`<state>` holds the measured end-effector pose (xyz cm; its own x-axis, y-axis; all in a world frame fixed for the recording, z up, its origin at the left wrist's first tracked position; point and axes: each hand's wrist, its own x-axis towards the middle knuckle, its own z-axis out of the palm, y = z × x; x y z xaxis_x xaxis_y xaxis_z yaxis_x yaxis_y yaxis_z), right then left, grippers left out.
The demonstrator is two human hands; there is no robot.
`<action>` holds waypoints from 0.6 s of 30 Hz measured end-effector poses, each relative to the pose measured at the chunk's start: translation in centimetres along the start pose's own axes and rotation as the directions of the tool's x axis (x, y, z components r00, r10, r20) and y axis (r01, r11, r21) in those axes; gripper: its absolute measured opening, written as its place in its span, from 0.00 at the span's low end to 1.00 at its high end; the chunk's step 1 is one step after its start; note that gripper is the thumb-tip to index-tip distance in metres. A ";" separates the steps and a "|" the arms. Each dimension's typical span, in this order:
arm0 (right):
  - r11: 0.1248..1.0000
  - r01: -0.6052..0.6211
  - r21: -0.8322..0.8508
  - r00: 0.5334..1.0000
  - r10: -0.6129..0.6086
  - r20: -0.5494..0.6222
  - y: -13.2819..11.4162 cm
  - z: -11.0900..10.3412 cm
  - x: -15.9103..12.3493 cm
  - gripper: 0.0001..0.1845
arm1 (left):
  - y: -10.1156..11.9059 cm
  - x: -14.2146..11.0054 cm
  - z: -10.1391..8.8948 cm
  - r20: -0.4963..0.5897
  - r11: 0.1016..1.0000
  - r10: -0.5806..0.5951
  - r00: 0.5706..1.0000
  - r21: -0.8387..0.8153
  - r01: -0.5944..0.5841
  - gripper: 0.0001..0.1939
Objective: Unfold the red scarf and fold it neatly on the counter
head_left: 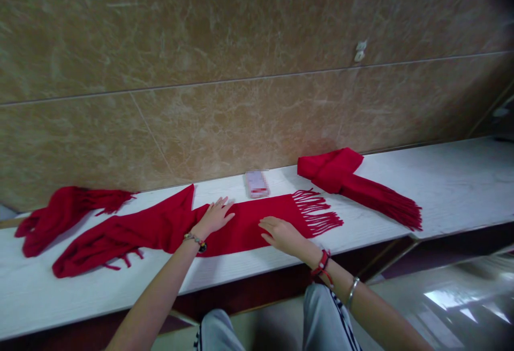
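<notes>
A red fringed scarf (249, 228) lies in front of me, its right part spread flat and its left part bunched in loose folds. On its middle rests my left hand (213, 217), fingers spread and palm down. My right hand (283, 236) is over the flat part near the fringe, fingers stretched out; whether it presses on the cloth I cannot tell. Neither hand grips anything. To the right, a second red scarf (341, 177) lies folded over itself with its fringe toward the front edge. Another crumpled red scarf (68, 214) is at the far left.
The scarves lie on a long white bench top (453, 185) against a brown marble wall (249, 121). A small pale, blurred packet-like object (257, 184) sits by the wall behind the middle scarf. My knees (325, 313) are close to the bench's front edge.
</notes>
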<state>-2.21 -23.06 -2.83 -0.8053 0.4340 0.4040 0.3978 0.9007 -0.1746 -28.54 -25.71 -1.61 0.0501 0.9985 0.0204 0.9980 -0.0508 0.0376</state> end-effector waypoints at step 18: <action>0.972 0.217 -0.089 0.973 -0.209 0.096 -3.9 0.4 0.6 0.09 | -3.5 1.8 0.1 -0.064 0.975 0.108 0.992 -0.187 -0.118 0.24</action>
<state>-4.43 -26.28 -2.26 -0.9090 0.2364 0.3434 0.2509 0.9680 -0.0022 -31.91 -23.73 -1.85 0.1553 0.9840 0.0877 0.9600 -0.1713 0.2214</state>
